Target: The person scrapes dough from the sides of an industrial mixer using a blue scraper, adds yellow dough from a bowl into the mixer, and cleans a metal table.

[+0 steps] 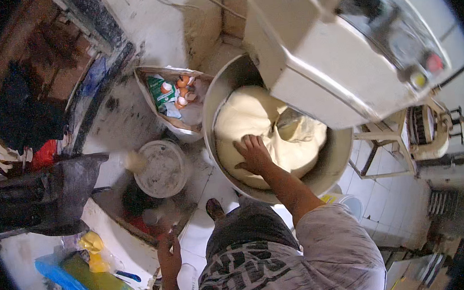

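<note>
A large mass of pale, smooth dough (243, 114) fills much of a deep metal mixing bowl (343, 155). My right hand (254, 153) rests on the dough's near left part, its fingers spread and nothing held. Beyond and to the right, a bulky off-white mixer (319, 72) overhangs the bowl, and a metal mixing tool (290, 123) is partly sunk in the dough. Down at my left side, my left hand (168, 249) hangs beside the edge of a white worktop, fingers loosely apart with nothing visible in them.
Left of the bowl stands an open bag (184, 128) with eggshells and wrappers. A round, whitish lidded bucket (161, 168) sits nearer me. Blue and yellow plastic packaging (74, 283) and a dark blue-handled tool (128, 276) lie on the left worktop. A metal-framed stand (377, 150) is at right.
</note>
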Motion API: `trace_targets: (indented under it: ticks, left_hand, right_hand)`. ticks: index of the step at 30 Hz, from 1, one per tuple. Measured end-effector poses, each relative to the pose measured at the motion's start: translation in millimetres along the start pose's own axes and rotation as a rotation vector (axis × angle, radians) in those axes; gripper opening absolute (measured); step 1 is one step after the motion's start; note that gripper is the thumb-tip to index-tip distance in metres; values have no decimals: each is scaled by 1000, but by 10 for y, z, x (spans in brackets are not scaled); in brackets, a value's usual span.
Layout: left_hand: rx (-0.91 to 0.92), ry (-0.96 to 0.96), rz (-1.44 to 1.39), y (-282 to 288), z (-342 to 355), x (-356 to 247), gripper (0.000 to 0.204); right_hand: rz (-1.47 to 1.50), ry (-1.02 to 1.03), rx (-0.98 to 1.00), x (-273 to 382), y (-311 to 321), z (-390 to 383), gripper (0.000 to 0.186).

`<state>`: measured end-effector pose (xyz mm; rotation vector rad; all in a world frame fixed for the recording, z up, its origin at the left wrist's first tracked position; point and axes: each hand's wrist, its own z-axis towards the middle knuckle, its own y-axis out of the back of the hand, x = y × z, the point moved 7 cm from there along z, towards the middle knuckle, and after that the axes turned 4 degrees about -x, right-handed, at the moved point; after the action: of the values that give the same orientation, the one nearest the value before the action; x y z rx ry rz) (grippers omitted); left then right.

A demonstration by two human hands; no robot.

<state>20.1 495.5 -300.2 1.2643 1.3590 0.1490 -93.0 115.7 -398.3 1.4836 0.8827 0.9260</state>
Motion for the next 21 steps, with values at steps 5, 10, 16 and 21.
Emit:
trace_targets:
  ticks: [5,10,16,21]
  left_hand:
    - [-4,64,-52,-190,28,-307,20]
    - [23,100,-24,-283,29,-175,21]
    - [-9,32,-70,-275,116,-216,24]
    - [34,-133,32,-200,182,-211,26]
  right_hand:
    - [327,146,143,-141,-328,73,48]
    - [299,69,379,-228,-692,-108,34]
    - [137,-188,298,-504,-889,-399,31]
    - [-92,40,644,-746,-842,-1060,39]
